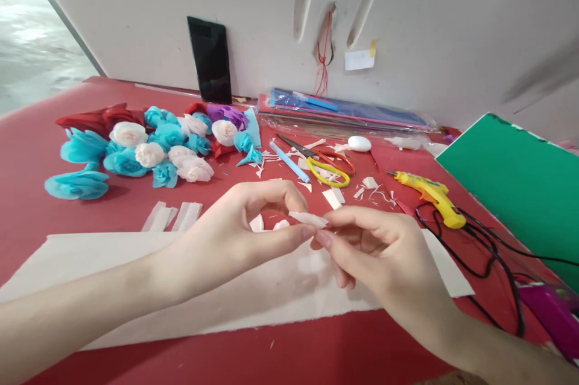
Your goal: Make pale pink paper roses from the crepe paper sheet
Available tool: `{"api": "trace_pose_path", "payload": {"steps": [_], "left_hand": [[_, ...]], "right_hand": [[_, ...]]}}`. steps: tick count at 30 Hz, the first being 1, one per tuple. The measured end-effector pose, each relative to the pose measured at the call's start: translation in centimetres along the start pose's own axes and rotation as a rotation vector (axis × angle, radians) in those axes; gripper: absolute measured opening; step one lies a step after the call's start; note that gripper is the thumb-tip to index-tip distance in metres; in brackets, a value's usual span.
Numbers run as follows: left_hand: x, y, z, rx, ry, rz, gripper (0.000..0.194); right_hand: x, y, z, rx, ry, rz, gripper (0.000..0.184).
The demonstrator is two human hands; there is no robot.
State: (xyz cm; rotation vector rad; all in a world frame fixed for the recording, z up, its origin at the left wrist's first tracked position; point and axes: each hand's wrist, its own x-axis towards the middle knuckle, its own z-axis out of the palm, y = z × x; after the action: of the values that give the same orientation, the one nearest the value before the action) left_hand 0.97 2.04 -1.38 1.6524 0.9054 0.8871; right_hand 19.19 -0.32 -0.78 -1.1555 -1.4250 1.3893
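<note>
Between my two hands is a small pale pink paper petal (pixel 308 218), held above a long pale sheet of crepe paper (pixel 190 294). My left hand (pixel 257 228) pinches its left end between thumb and fingers. At the right end, the thumb and fingertips of my right hand (pixel 371 246) are closed on the same piece. Behind my fingers, a couple of loose petals (pixel 256 223) lie on the red table, partly hidden. Folded pale paper strips (pixel 172 216) rest at the sheet's far edge.
Blue, white, red and purple paper flowers (pixel 131 160) cluster at the back left. Scissors (pixel 328 168), a blue stick (pixel 289 162) and paper scraps lie beyond my hands. A yellow glue gun (pixel 432 195) with black cable and a green board (pixel 520 192) are right. A phone (pixel 210 60) leans on the wall.
</note>
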Motion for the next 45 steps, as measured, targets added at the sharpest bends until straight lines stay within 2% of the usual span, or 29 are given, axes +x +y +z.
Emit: {"api": "trace_pose_path", "payload": {"steps": [5,9,15,21,24,29,36,40,45], "left_hand": [[0.0,-0.1,-0.1,0.076,0.011,-0.061,0.012],[0.0,0.1,-0.4,0.129,-0.003,-0.06,0.014],[-0.1,0.2,-0.3,0.16,0.043,-0.091,0.015],[-0.2,0.5,-0.1,0.171,0.079,-0.077,0.016],[-0.2,0.5,0.0,0.179,0.057,-0.03,0.013],[-0.3,-0.2,0.1,0.111,0.057,0.157,0.011],[0.1,-0.4,-0.8,0.348,0.016,0.418,0.013],[0.0,-0.2,-1.0,0.402,-0.001,0.481,0.015],[-0.3,-0.1,-1.2,0.456,-0.012,0.467,0.016]], "right_hand": [[0.3,-0.4,-0.3,-0.024,-0.037,0.062,0.015],[0.4,-0.6,-0.5,-0.051,-0.042,0.093,0.011],[0.4,-0.1,-0.2,-0.114,0.009,0.031,0.006],[0.3,0.0,-0.1,-0.075,0.029,0.055,0.013],[0.3,-0.3,-0.4,-0.052,-0.024,0.102,0.008],[0.9,-0.3,-0.7,0.038,-0.109,0.203,0.011],[1.4,0.0,-1.1,0.266,-0.209,0.338,0.011],[1.4,-0.2,-1.2,0.293,-0.238,0.377,0.011],[1.3,-0.2,-1.2,0.285,-0.257,0.367,0.014]]}}
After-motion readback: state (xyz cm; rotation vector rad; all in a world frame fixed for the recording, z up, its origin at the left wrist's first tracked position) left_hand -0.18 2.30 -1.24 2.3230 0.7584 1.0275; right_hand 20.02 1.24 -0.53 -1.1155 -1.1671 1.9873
